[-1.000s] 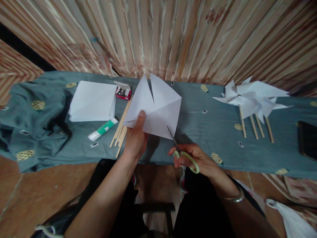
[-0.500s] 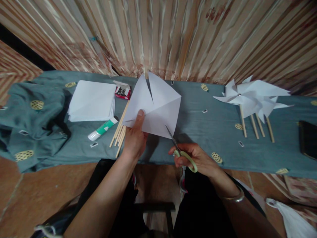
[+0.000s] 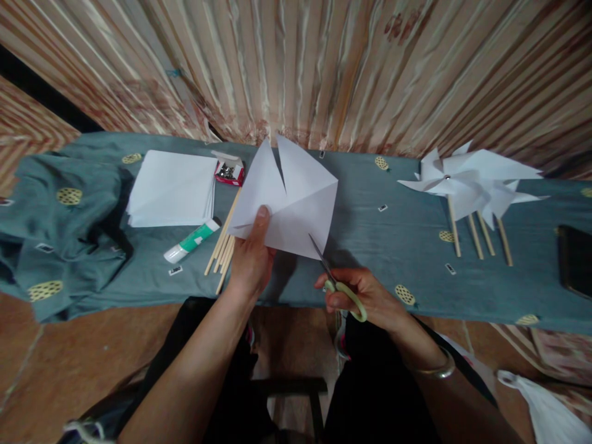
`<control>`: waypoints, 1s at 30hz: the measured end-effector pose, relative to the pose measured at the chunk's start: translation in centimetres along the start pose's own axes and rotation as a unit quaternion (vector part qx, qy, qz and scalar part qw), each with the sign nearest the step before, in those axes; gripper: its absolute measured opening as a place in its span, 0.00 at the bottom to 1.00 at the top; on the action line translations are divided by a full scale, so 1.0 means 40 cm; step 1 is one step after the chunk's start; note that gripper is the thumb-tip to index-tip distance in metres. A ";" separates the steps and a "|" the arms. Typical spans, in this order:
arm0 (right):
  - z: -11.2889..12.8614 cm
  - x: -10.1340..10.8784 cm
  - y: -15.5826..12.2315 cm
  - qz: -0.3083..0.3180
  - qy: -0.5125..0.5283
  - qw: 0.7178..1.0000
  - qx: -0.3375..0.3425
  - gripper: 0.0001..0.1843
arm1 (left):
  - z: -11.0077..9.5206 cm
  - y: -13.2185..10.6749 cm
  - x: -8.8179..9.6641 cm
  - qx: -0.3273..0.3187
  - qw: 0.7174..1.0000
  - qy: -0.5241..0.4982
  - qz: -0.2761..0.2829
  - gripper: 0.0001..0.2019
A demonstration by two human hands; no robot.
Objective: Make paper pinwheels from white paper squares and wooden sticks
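Observation:
A white square sheet of paper [image 3: 300,185] is held above the cloth, a crease running across it and a long slit open at its top corner. My left hand [image 3: 254,256] pinches its lower left part, thumb on top and the other fingers underneath. In my right hand [image 3: 356,293] is a pair of scissors [image 3: 342,290] with pale green handles, my fingers through the loops. The blades lie at the paper's lower right corner, one on top of the sheet; the other is hidden beneath it.
Left on the blue-green cloth [image 3: 370,246] are a stack of white paper [image 3: 173,188], a glue stick [image 3: 192,240], thin wooden sticks [image 3: 224,250] and a red box [image 3: 230,171] of small metal pins. Several paper pinwheels [image 3: 472,179] lie at right, near a dark object [image 3: 576,259]. A curtain [image 3: 296,74] hangs behind.

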State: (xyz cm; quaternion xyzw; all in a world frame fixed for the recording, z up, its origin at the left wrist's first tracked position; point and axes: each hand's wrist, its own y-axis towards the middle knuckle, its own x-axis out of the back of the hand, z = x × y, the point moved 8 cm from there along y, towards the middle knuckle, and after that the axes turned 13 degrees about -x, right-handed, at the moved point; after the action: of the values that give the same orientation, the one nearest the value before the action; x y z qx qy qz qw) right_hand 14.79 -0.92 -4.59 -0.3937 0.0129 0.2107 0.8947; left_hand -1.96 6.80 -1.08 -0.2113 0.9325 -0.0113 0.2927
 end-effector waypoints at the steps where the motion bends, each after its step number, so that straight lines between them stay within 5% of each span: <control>1: 0.001 0.000 0.000 -0.001 0.000 1.000 0.000 0.29 | 0.003 -0.003 -0.001 0.005 1.000 0.001 0.001 0.11; 30: 0.000 0.007 0.008 -0.026 0.048 0.998 0.005 0.29 | 0.030 -0.026 -0.006 0.010 0.999 0.021 0.034 0.23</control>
State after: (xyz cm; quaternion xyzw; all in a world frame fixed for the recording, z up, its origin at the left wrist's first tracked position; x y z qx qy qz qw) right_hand 14.92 -0.63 -4.87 -0.3995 0.0469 0.1678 0.9000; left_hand -0.71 6.08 -1.78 -0.1759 0.9450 -0.0154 0.2753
